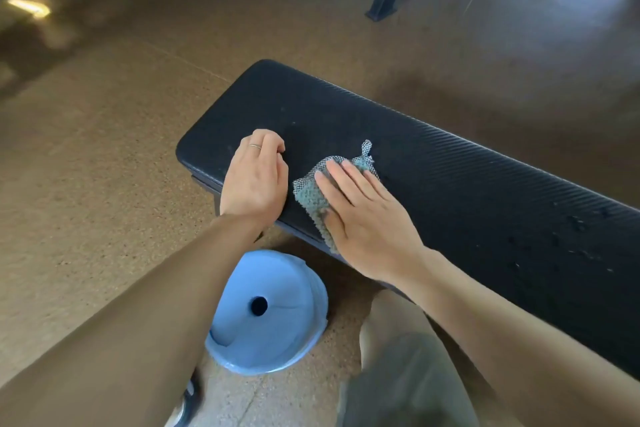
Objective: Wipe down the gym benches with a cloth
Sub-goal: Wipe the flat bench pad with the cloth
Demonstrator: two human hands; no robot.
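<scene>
My right hand (367, 218) lies flat with straight fingers on the teal knitted cloth (313, 192), pressing it onto the black padded bench (450, 177) near its left end. My left hand (256, 180) rests just beside the cloth on the pad's near edge, its fingers curled under, holding nothing.

The cloth looks soft, light and floppy, with 1 loose corner sticking up, so I judge it will bunch unless my palm keeps it spread; flat pressure suits it better than a pinch. The pad's ribbed vinyl looks firm and a little grippy. Specks or droplets sit on the pad farther right.

The bench's frame and legs are mostly hidden under the pad, and its right end is cut off. A light blue upturned plastic tub (266, 312) stands on the floor below; I cannot tell its contents.
</scene>
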